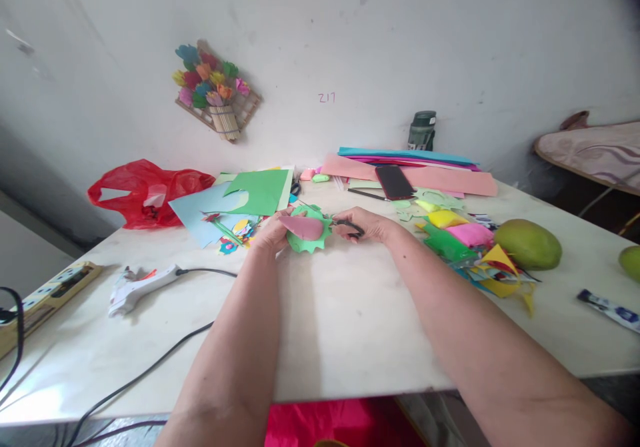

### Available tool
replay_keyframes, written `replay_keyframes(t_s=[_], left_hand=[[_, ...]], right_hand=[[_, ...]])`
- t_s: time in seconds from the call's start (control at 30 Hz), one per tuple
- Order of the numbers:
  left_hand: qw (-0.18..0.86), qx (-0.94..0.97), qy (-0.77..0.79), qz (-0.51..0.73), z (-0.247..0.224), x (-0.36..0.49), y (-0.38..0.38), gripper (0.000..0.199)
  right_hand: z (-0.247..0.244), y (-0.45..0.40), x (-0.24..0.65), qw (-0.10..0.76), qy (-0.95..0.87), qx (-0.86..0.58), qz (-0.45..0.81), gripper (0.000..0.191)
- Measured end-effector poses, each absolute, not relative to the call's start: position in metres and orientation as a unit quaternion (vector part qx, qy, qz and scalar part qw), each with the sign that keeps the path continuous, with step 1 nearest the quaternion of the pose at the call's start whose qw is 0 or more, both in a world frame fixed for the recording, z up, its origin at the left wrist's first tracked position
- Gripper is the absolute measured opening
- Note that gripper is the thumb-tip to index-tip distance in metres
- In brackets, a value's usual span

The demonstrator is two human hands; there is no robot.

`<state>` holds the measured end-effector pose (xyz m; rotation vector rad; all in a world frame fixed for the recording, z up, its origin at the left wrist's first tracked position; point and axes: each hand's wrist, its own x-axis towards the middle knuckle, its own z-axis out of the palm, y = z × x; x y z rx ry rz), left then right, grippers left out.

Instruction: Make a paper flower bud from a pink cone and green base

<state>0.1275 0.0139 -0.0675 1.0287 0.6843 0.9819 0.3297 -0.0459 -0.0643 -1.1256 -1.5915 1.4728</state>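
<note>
My left hand pinches the left side of a green paper cutout with a jagged, scalloped edge. On top of the cutout lies a pink teardrop-shaped piece, its pointed end toward my left fingers. My right hand is closed round the dark handles of a pair of scissors. The scissors' blades meet the right edge of the green cutout; how far apart they are is too small to tell. Both hands are raised over the middle of the white table.
Left are a red plastic bag, coloured paper sheets, a glue gun with its cord and a power strip. Behind lie a phone and stacked sheets. Right are paper scraps and a green fruit.
</note>
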Motion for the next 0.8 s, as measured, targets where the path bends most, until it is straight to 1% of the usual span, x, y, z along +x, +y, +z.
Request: replay_keyframes(t_s=[0.13,0.23,0.47,0.67,0.8], left_hand=[[0.694,0.502,0.305,0.416,-0.066,0.126,0.013,0.029],[0.682,0.514,0.312,0.417,-0.065,0.125,0.013,0.030],[0.681,0.521,0.313,0.408,-0.066,0.123,0.015,0.032],[0.676,0.528,0.317,0.406,-0.070,0.122,0.018,0.032],[0.679,0.528,0.311,0.405,-0.070,0.123,0.019,0.030]], right_hand=[[-0.068,-0.041,0.333,0.333,-0.583,-0.411,0.617,0.015],[-0.072,-0.038,0.337,0.325,-0.580,-0.398,0.633,0.013],[-0.069,-0.040,0.337,0.302,-0.595,-0.418,0.616,0.026],[-0.071,-0.037,0.337,0.309,-0.592,-0.406,0.624,0.023],[-0.073,-0.035,0.336,0.315,-0.592,-0.399,0.625,0.027]])
